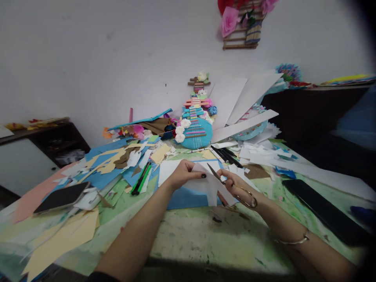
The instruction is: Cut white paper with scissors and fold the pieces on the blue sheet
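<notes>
Paper (212,188) looks thin and floppy, best pinched close to the cut. Left hand (183,175) pinches it at 6 o'clock from the paper guitar (195,131). Right hand (239,192), at its 3 o'clock, grips scissors (216,176), blades parted.

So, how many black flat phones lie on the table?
2: one black flat phone at the left on paper scraps, one at the right edge. Paper may hide more.

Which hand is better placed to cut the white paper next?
Probably the right hand: it holds the scissors, blades at the white paper. The left hand only pinches the sheet.
</notes>
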`<state>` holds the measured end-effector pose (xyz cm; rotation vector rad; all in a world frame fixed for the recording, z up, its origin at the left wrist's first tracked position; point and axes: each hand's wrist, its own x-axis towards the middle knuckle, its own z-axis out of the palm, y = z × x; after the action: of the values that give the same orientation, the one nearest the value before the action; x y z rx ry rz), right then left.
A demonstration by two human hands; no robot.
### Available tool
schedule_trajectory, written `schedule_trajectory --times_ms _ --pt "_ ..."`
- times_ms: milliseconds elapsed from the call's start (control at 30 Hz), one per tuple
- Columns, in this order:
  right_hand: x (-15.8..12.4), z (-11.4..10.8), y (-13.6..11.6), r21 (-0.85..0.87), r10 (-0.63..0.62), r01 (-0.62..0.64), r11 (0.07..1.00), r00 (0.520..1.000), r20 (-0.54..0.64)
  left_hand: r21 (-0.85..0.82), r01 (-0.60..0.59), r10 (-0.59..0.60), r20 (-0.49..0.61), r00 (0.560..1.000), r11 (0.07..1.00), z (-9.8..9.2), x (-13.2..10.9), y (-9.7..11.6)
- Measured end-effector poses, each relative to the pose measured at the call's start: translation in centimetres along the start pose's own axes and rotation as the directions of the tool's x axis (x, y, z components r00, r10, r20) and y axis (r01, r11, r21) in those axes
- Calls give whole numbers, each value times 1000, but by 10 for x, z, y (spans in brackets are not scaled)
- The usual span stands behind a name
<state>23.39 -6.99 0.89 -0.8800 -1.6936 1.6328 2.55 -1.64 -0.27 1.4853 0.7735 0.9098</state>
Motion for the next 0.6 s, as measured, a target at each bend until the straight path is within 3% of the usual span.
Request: schedule_trajectory --times_ms 133,433,600 --pt "-1 -1 3 -20 -97 99 995 992 87 -15 -1 1 2 1000 1000 4 0 0" --pt "4 -4 15 -14 -169 170 985 984 64 -17 9 -9 11 1000 1000 3 0 0" --pt "1 -5 12 -76 -140 145 987 988 65 -11 10 -10 13 1000 1000 3 1 -2"
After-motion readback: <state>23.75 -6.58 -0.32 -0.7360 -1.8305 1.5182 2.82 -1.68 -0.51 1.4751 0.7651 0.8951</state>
